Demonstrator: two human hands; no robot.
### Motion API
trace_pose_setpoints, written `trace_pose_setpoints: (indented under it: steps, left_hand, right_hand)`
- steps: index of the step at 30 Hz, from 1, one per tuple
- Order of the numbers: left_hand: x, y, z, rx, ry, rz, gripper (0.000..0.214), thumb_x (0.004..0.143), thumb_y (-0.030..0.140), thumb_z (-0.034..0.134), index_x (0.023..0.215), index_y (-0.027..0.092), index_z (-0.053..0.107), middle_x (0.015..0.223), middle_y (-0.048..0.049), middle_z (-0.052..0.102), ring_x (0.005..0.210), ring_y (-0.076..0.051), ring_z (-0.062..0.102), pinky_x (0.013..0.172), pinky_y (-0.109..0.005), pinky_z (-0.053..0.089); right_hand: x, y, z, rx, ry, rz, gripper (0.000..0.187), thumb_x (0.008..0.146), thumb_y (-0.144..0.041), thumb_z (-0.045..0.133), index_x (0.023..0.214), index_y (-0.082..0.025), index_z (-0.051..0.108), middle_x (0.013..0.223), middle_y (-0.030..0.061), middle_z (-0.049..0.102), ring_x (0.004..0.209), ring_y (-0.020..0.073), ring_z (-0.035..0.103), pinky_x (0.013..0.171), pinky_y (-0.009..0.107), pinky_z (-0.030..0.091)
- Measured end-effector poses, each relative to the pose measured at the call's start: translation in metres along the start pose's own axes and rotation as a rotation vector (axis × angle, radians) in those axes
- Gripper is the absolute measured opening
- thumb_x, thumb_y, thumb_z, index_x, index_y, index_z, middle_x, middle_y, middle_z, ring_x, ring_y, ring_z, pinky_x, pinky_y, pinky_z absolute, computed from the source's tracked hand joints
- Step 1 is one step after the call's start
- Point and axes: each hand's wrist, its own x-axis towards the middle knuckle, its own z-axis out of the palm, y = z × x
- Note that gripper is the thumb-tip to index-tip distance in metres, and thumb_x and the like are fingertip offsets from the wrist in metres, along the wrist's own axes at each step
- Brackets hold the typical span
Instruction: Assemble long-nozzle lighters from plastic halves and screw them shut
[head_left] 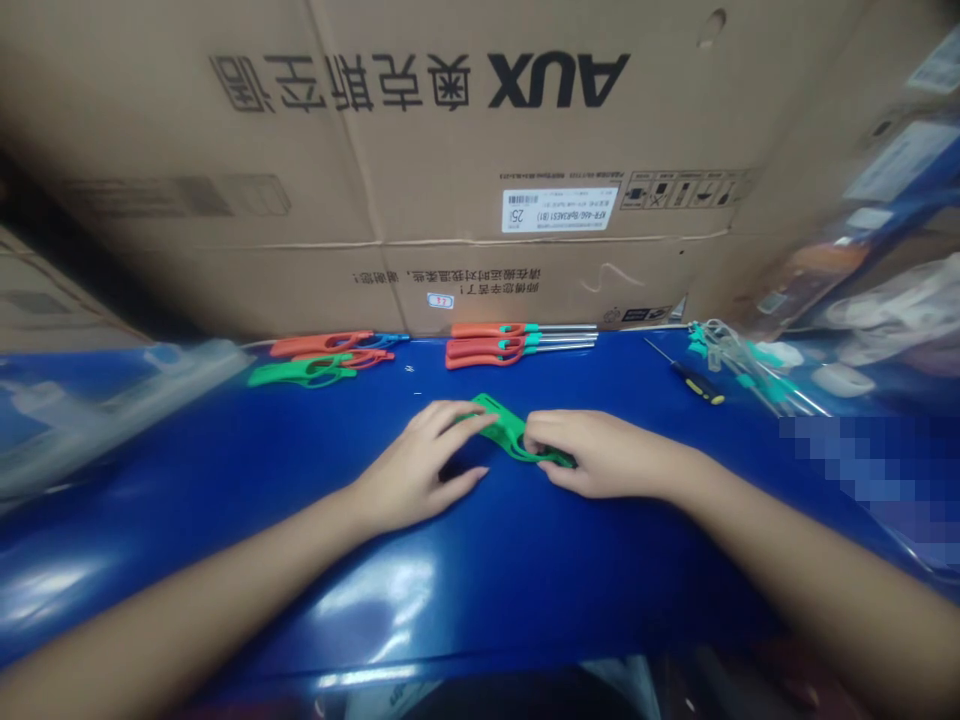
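Note:
A green lighter handle (501,424) lies at a slant on the blue table between my hands. My right hand (600,450) is closed around its right end, fingers curled over the trigger loop and hiding that part. My left hand (427,460) is at the other end, fingertips touching the handle's upper left edge. Its thumb stretches out below, apart from the piece. Behind my hands sit red and orange gas lighters (487,352) with teal collars and metal tubes. Left of them are another green handle (300,371) and orange handles (322,344).
A large cardboard box (420,200) walls off the back of the blue table (525,580). To the right lie a black-and-yellow screwdriver (697,383), metal lighter tubes with teal ends (750,385) and clear plastic bags (877,320). A clear plastic bag (112,410) is at the left.

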Motion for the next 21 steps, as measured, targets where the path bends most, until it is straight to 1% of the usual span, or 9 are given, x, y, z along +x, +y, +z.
trace_pose_setpoints:
  steps: [1,3,5,9,13,15,17,19,21]
  left_hand:
    - [0.000,-0.003,0.001,-0.011,0.019,-0.052,0.053,0.098,0.034,0.062,0.147,0.024,0.045,0.144,-0.0124,0.054,0.134,-0.028,0.050,0.114,-0.048,0.043]
    - [0.000,-0.010,0.004,-0.052,0.052,-0.136,0.054,0.098,0.039,0.063,0.146,0.023,0.045,0.141,-0.0118,0.057,0.132,-0.027,0.052,0.114,-0.048,0.044]
    - [0.000,-0.015,0.006,-0.077,0.073,-0.179,0.051,0.098,0.040,0.063,0.143,0.023,0.047,0.137,-0.0102,0.060,0.129,-0.026,0.055,0.114,-0.048,0.045]
    - [0.001,-0.018,0.006,-0.081,0.075,-0.182,0.038,0.097,0.038,0.063,0.131,0.021,0.057,0.129,-0.0095,0.063,0.122,-0.026,0.059,0.108,-0.046,0.048]
    - [0.003,-0.018,0.004,-0.076,0.075,-0.155,0.021,0.098,0.033,0.061,0.114,0.020,0.065,0.112,-0.0073,0.066,0.108,-0.024,0.062,0.097,-0.042,0.052]
    - [0.002,-0.018,0.003,-0.076,0.069,-0.146,0.017,0.099,0.030,0.059,0.109,0.021,0.068,0.107,-0.0064,0.066,0.103,-0.022,0.063,0.095,-0.041,0.052]
    - [0.002,-0.020,0.003,-0.084,0.075,-0.146,0.017,0.099,0.029,0.058,0.110,0.021,0.069,0.107,-0.0062,0.065,0.101,-0.021,0.064,0.093,-0.039,0.052]
    - [0.002,-0.021,0.004,-0.091,0.083,-0.136,0.018,0.099,0.028,0.058,0.111,0.021,0.070,0.107,-0.0063,0.065,0.100,-0.021,0.064,0.091,-0.037,0.053]
    - [0.001,-0.021,0.004,-0.088,0.086,-0.116,0.019,0.099,0.027,0.058,0.111,0.021,0.072,0.107,-0.0067,0.065,0.100,-0.021,0.064,0.090,-0.037,0.053]
  right_hand:
    - [0.000,0.002,-0.001,-0.004,-0.004,0.014,0.010,0.087,-0.013,0.061,0.095,-0.019,0.058,0.095,0.0017,0.063,0.080,0.0155,0.058,0.068,0.027,0.041]
    - [0.000,0.006,-0.003,-0.024,0.002,0.029,0.009,0.087,-0.013,0.062,0.093,-0.019,0.059,0.093,0.0017,0.062,0.079,0.0156,0.057,0.067,0.026,0.039]
    - [0.001,0.010,-0.005,-0.056,0.029,0.012,0.007,0.088,-0.014,0.063,0.091,-0.019,0.060,0.091,0.0023,0.062,0.082,0.0170,0.058,0.069,0.027,0.039]
    - [0.001,0.015,-0.005,-0.092,0.087,-0.023,0.005,0.091,-0.017,0.065,0.092,-0.019,0.060,0.090,0.0032,0.063,0.084,0.0179,0.058,0.070,0.027,0.040]
    - [0.000,0.018,-0.006,-0.103,0.099,0.005,0.008,0.092,-0.021,0.067,0.091,-0.019,0.059,0.090,0.0025,0.063,0.078,0.0166,0.056,0.067,0.027,0.038]
    - [-0.001,0.020,-0.008,-0.063,0.114,0.005,0.010,0.094,-0.024,0.066,0.090,-0.019,0.058,0.091,0.0025,0.062,0.078,0.0160,0.056,0.067,0.027,0.039]
    - [-0.002,0.024,-0.011,0.018,0.190,-0.009,0.014,0.095,-0.028,0.065,0.088,-0.019,0.057,0.090,0.0029,0.061,0.077,0.0154,0.055,0.067,0.026,0.040]
    - [-0.004,0.028,-0.015,0.091,0.313,-0.023,0.017,0.096,-0.030,0.064,0.085,-0.019,0.056,0.089,0.0033,0.060,0.074,0.0144,0.053,0.068,0.026,0.042]
    - [-0.006,0.031,-0.019,0.121,0.429,-0.007,0.018,0.095,-0.030,0.064,0.083,-0.019,0.056,0.088,0.0034,0.060,0.071,0.0135,0.052,0.067,0.026,0.043]
